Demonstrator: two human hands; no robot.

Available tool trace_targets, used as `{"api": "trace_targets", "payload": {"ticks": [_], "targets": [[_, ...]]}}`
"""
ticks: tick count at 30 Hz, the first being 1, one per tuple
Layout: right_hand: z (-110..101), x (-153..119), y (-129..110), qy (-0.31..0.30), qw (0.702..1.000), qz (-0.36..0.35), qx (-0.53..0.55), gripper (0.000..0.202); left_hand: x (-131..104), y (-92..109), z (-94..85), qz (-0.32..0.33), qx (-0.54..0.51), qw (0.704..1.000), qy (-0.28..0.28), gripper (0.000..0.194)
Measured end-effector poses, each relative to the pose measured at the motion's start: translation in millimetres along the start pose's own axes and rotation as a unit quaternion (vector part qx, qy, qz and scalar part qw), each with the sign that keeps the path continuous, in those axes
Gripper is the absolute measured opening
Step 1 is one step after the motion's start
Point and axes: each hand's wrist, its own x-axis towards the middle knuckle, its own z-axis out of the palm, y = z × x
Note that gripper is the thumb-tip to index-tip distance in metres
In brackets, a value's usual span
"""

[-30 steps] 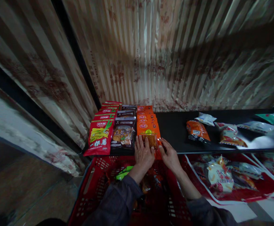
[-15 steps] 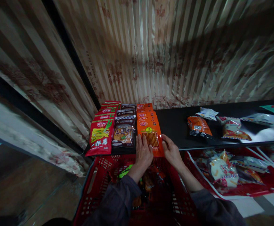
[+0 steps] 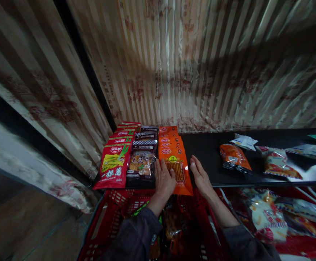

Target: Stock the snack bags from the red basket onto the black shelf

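Both hands have slid a little further onto the shelf since half a second ago, and the orange packet now hangs more over the front edge. Left hand [image 3: 165,178] lies flat and open on the left side of the front orange packet [image 3: 177,170]; right hand [image 3: 200,175] rests open against its right edge, fingers straight, so neither one is clenched. This packet lies on the black shelf [image 3: 207,156], its long axis running from front to back, the top pointing to the striped curtain [image 3: 190,61]. Three rows of packets stand side by side: red [image 3: 113,165], dark [image 3: 141,163] and orange. Below the shelf is a red basket [image 3: 111,217]. To the right, about four loose packets [image 3: 234,157] lie scattered.
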Motion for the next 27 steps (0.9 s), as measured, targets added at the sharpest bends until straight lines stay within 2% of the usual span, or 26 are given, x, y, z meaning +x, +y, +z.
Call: {"api": "trace_targets", "payload": {"ticks": [4, 8, 15, 23, 27], "targets": [[4.5, 21.5, 5.0, -0.003, 1.000, 0.005, 0.019, 0.070, 9.3, 4.1, 2.4, -0.020, -0.027, 0.999, 0.010, 0.063], [12.9, 31.7, 5.8, -0.008, 0.999, 0.008, 0.033, 0.071, 12.6, 3.3, 6.9, -0.019, -0.045, 0.999, 0.009, 0.063], [19.3, 29.2, -1.8, 0.013, 1.000, 0.015, 0.002, 0.070, 12.8, 2.1, 5.6, -0.018, -0.052, 0.998, 0.004, 0.062], [18.2, 30.5, -1.6, 0.001, 0.999, 0.013, -0.043, 0.070, 16.1, -1.3, 11.9, -0.020, -0.085, 0.996, 0.028, 0.059], [19.5, 28.7, -3.8, 0.007, 0.998, 0.016, -0.061, 0.070, 16.3, -0.6, 11.2, -0.022, -0.078, 0.997, 0.021, 0.060]]}}
